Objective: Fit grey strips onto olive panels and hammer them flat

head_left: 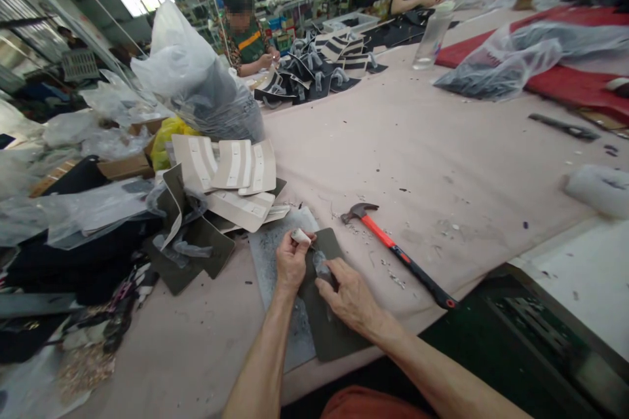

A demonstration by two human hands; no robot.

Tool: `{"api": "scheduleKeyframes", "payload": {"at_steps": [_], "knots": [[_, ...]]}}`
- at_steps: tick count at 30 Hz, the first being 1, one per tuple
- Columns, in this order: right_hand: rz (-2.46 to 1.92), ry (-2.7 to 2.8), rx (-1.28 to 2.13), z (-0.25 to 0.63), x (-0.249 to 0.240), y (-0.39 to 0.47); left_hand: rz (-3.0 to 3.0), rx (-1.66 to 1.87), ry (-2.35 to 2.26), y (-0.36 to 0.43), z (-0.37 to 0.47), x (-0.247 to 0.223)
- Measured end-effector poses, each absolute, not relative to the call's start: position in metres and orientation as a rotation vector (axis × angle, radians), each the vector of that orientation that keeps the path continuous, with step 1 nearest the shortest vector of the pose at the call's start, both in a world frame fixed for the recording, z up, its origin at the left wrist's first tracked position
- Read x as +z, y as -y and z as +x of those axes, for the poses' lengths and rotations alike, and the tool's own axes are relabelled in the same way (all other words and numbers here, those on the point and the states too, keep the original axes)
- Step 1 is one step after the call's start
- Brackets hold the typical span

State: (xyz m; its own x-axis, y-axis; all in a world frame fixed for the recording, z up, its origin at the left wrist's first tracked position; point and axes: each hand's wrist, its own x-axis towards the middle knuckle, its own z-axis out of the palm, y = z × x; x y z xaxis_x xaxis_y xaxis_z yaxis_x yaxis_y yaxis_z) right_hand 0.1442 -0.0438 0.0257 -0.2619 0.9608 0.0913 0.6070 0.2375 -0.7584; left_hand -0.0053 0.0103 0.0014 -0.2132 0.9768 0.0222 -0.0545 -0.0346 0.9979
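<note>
Olive, round-cornered panel (324, 337) lay flat before me, left hand (291, 263) curled at white piece (301, 236), hold unclear, right hand (351, 291) pinched grey wrap (322, 267), overlapping panel, hammer (398, 251) lay alongside

Right fingers (339, 268) pinch what seems plastic film (320, 264) on a dark panel (329, 335) — a hammer (400, 253) nearby.

From the person's head, one camera is facing forward and down across the desk (334, 144), viewing the fingers (340, 268) from near above.
</note>
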Motion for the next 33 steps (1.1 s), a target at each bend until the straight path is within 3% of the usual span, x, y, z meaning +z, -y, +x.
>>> {"api": "scheduleKeyframes", "payload": {"at_steps": [20,25,27,29,33], "knots": [[-1.276,1.911,1.109,0.169,0.041,0.037,1.526,1.269,-1.567,-0.006,0.003,0.008],[-1.684,1.949,0.473,0.238,0.038,0.002,1.626,1.235,-1.526,-0.001,0.006,0.006],[-1.915,2.042,0.37,0.262,0.031,-0.012,1.628,1.231,-1.526,-0.001,0.005,0.005],[-2.045,2.025,0.606,0.277,0.026,-0.022,1.628,1.222,-1.532,-0.002,0.004,0.006],[-1.852,1.658,1.451,0.275,0.038,-0.027,1.629,1.194,-1.526,-0.002,0.004,0.009]]}}
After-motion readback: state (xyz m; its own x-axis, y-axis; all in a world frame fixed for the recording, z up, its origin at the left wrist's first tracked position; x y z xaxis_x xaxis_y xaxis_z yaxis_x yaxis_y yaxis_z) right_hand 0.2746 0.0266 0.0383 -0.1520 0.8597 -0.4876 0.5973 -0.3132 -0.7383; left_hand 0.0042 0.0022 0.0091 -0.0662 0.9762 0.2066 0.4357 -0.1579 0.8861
